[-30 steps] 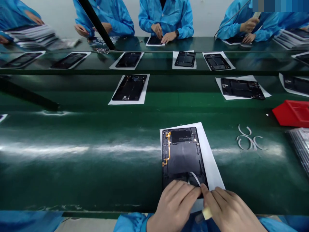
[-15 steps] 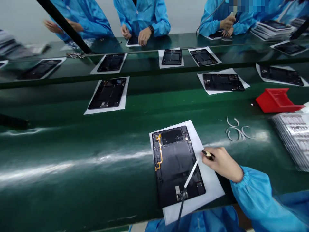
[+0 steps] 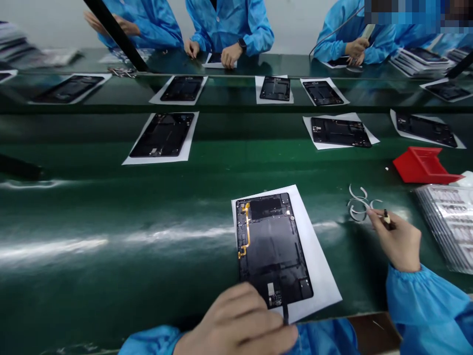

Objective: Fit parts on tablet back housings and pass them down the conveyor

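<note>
One flat black rectangular tablet body (image 3: 275,246), open side up, on one white paper sheet (image 3: 320,276) at the near centre of the glossy green surface (image 3: 148,286); three similar tablet bodies (image 3: 162,137) on sheets in the next row. One thin orange ribbon cable (image 3: 247,231) along its left side, one flexible black strip (image 3: 286,313) over its near edge. Long axis runs near-far, far end leaning left. Left hand (image 3: 242,323): at tablet's near left corner, fingers curled by black strip; can't tell if gripping. Right hand (image 3: 399,239): narrow, small black-and-cream tool (image 3: 387,219) held in the fingers, fingertips at curled white strips (image 3: 358,199), overlapping, count unclear. Right side: one angular red plastic bin (image 3: 421,165), one stack of shiny clear plastic trays (image 3: 449,212) nearer.
</note>
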A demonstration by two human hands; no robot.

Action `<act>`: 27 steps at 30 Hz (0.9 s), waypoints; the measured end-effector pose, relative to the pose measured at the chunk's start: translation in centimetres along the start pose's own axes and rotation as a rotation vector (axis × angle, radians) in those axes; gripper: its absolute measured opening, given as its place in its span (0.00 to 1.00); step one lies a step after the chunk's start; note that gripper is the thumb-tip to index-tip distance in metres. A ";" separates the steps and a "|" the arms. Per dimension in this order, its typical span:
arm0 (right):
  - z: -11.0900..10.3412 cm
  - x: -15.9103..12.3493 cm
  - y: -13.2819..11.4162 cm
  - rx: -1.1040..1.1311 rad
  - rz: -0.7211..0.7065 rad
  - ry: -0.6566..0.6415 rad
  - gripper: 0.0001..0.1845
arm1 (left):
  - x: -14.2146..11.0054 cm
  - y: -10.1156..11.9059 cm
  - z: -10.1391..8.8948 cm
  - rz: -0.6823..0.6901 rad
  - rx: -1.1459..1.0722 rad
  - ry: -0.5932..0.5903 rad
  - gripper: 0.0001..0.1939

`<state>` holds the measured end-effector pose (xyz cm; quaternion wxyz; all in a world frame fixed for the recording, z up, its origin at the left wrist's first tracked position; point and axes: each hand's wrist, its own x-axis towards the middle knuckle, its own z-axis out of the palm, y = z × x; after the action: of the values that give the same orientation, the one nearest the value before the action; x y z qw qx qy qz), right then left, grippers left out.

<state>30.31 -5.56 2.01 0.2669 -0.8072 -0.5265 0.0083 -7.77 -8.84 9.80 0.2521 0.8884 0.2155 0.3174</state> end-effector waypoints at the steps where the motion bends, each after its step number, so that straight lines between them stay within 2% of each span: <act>1: 0.0 -0.2 -0.1 -0.001 -0.003 0.046 0.29 | 0.3 -0.9 -0.2 0.023 0.021 0.057 0.10; 3: 0.1 -0.9 -1.1 0.024 -0.038 0.117 0.25 | 0.9 -3.1 -0.2 -0.005 0.029 0.121 0.07; 5: 0.7 -2.1 -3.2 0.091 -0.140 0.093 0.20 | 1.5 -5.7 0.1 -0.104 -0.032 0.136 0.04; 6: 1.2 -2.9 -4.5 0.143 -0.220 0.035 0.17 | 1.8 -7.0 0.3 -0.160 -0.072 0.137 0.02; 8: 2.3 -4.6 -7.1 0.260 -0.442 -0.163 0.12 | 2.4 -9.5 0.8 -0.260 -0.136 0.117 0.02; 11: 4.2 -7.0 -9.8 0.288 -0.647 -0.371 0.15 | 2.9 -11.9 1.7 -0.359 -0.148 0.044 0.03; 14: 5.4 -8.2 -10.6 0.191 -0.746 -0.441 0.17 | 2.8 -12.8 2.7 -0.409 -0.093 -0.033 0.04; 17: 5.7 -8.4 -10.4 0.143 -0.816 -0.424 0.17 | 2.5 -12.9 3.4 -0.442 0.017 -0.056 0.05; 21: 5.7 -8.3 -10.3 0.151 -0.833 -0.408 0.18 | 2.3 -12.8 3.9 -0.459 0.125 -0.057 0.05; 27: 5.7 -8.4 -10.4 0.146 -0.836 -0.396 0.17 | 2.3 -12.9 4.1 -0.462 0.161 -0.068 0.05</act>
<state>16.08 -7.19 -0.50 0.1976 -0.4881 -0.8452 0.0910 -6.26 1.19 0.60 0.2535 0.8429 0.4290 0.2032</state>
